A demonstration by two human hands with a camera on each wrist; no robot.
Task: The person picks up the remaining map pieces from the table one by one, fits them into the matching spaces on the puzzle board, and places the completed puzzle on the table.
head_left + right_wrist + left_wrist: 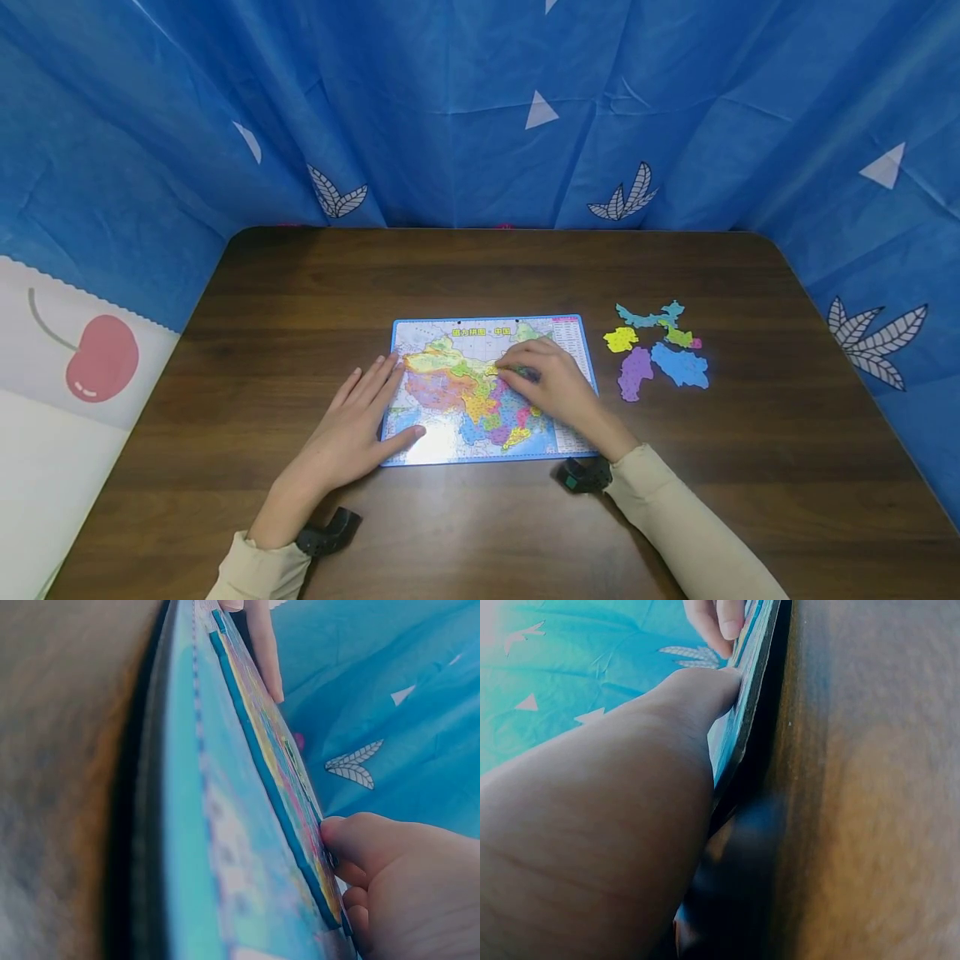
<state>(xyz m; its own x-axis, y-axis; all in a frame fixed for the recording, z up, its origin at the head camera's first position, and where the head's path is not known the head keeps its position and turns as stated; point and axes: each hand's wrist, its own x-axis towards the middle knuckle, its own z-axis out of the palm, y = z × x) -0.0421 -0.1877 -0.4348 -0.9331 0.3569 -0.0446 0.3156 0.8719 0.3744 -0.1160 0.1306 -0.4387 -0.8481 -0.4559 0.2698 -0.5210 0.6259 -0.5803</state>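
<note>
A magnetic map puzzle board [431, 442] with a blue border lies on the table, many coloured pieces fitted on it. Flat over its left edge rests my left hand [356, 429], fingers straight and thumb spread onto the lower left part. My right hand [551, 383] is over the upper right of the map, its thumb and fingers bent together at a small yellow puzzle piece [491, 369] that they seem to pinch. In the right wrist view the right thumb [349, 832] touches the raised layer of pieces; the fingertips are mostly hidden.
Right of the board lie several loose pieces: a teal piece [637, 318], a yellow piece [620, 339], a purple piece [636, 373], a blue piece [680, 367] and a green piece [678, 337] with a pink piece [697, 343] beside it. A blue curtain [450, 125] hangs behind the wooden table [300, 292].
</note>
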